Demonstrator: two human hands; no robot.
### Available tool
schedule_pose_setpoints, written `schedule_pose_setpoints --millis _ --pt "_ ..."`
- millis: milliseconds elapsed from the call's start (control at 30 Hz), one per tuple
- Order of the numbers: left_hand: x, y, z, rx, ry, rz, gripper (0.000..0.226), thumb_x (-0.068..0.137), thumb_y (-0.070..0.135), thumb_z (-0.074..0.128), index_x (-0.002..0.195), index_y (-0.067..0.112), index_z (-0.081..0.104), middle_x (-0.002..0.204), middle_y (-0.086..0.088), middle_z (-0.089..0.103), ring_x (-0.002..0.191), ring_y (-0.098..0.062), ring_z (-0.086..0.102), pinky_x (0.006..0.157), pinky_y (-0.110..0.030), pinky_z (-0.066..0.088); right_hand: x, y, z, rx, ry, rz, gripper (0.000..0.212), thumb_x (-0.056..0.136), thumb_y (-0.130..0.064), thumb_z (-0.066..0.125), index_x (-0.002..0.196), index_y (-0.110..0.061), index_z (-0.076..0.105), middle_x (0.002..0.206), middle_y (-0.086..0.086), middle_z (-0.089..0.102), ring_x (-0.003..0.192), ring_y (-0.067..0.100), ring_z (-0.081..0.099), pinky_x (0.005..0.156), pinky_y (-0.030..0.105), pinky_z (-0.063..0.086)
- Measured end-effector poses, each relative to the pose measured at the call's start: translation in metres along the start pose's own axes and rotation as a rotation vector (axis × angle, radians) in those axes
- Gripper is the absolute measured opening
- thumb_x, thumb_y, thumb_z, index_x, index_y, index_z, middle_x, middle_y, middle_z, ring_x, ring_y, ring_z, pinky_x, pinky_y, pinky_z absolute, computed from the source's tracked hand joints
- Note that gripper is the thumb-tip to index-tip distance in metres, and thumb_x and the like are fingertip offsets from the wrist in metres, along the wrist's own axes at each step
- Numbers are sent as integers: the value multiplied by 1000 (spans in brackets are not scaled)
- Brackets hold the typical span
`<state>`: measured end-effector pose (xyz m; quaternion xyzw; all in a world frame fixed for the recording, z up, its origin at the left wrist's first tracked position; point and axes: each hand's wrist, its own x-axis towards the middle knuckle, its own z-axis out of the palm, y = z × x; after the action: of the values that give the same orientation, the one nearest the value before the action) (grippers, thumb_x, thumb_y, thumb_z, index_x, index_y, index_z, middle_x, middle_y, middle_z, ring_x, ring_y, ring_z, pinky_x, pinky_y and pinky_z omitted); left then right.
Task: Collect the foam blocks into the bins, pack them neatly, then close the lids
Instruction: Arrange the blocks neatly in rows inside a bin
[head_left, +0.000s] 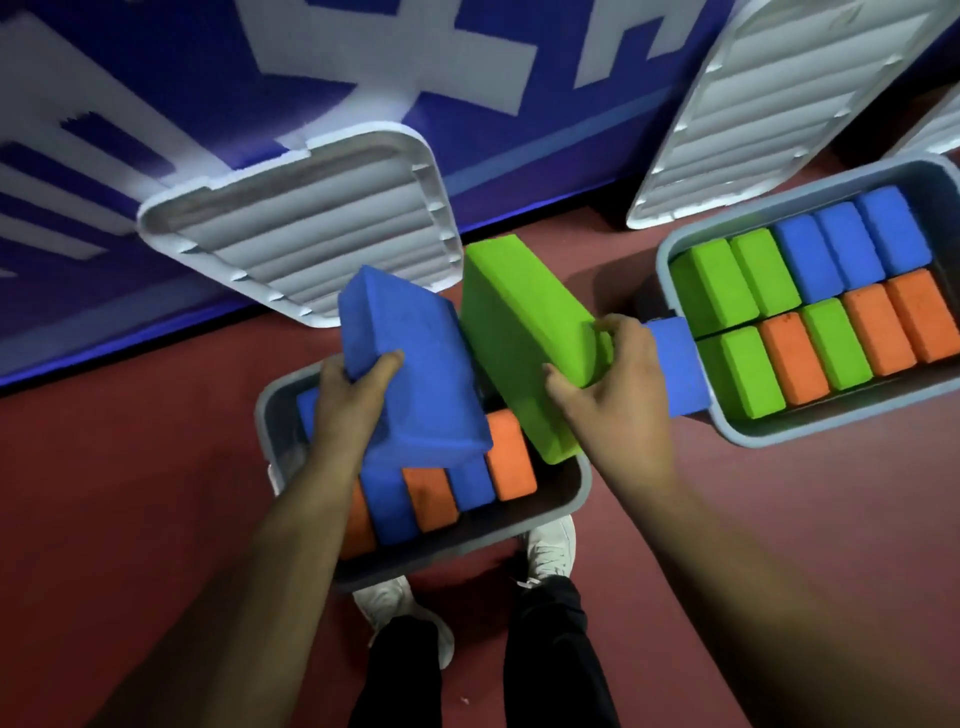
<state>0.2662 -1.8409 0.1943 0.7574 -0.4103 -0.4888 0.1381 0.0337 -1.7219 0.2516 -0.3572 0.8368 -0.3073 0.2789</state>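
red floor (156, 493); lids (306, 223) lean on blue wall (493, 78).

The right bin (743, 435) runs off the edge.

A matt, finely pitted foam surface is seen on the blue rectangular foam block (415, 374) and the green rectangular foam block (524, 332). The same matt foam is noted on the orange foam blocks (511, 457), one marked with dark scuffs. The grey rectangular plastic bin (584, 488) is rendered smooth, faintly sheened. The white ribbed plastic lid (311, 228) is smooth, semi-matt. The dark red floor (156, 493) is matt and even. Black cloth trousers (550, 649) are seen, matt.
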Motion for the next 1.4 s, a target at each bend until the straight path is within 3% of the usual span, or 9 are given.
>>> schedule_pose_setpoints --millis 167,300,500,733,867,1000,1133,1267,1400 --pt "9 -15 -4 -143 -237 -91 77 62 65 76 122 19 62 112 5 72 106 -18 69 90 -37 55 -2 -19 58 -157 -134 -30 51 74 -36 78 115 -10 62 112 10 56 98 35 56 86 41 46" --pt "-3 -44 10 -139 -424 82 106 52 60 82 143 25 41 134 18 56 123 2 53 100 -21 43 1 -24 91 -138 -130 120 52 79 -43 73 119 -12 64 114 14 58 102 33 57 84 33 41" --pt "9 -91 9 -63 -364 268 96 82 31 80 156 37 20 157 20 32 139 6 34 110 -21 35 -1 -33 108 -199 -114 69 50 79 -49 71 118 -18 65 110 11 58 94 28 57 72 28 33" --pt "14 -101 2 64 -264 324 94 71 69 67 150 52 20 149 27 42 135 2 42 106 -25 41 4 -45 114 -314 -110 -34 53 77 -51 69 119 -17 67 106 12 57 91 32 60 79 34 45" --pt "12 -106 -6 126 -256 332 81 83 55 68 152 45 26 144 19 51 131 -2 48 105 -25 42 4 -48 118 -364 -135 -60 53 75 -51 68 116 -17 69 103 13 60 90 31 59 76 32 42" --pt "29 -110 -8 111 -204 207 77 76 77 52 146 49 36 127 9 66 118 -15 62 101 -40 50 4 -48 137 -382 -172 -92 53 76 -50 69 114 -14 70 103 13 62 95 30 59 77 30 41" --pt "55 -98 0 118 -225 185 69 81 77 43 145 52 35 133 17 60 124 -10 56 103 -34 45 27 -46 164 -343 -127 -72 56 79 -56 69 112 -11 69 100 15 64 104 31 58 86 37 47" --pt "81 -101 15 158 -118 173 47 101 54 39 145 40 41 140 10 56 130 -18 49 90 -23 34 38 -25 184 -219 -237 -65 74 77 -61 73 127 -10 56 111 10 64 106 27 59 91 40 49" --pt "99 -116 26 193 -94 267 49 103 50 36 149 34 37 143 3 54 129 -23 48 96 -28 40 26 11 202 -139 -412 15 102 75 -50 79 152 -25 17 135 11 51 116 29 54 97 41 47"
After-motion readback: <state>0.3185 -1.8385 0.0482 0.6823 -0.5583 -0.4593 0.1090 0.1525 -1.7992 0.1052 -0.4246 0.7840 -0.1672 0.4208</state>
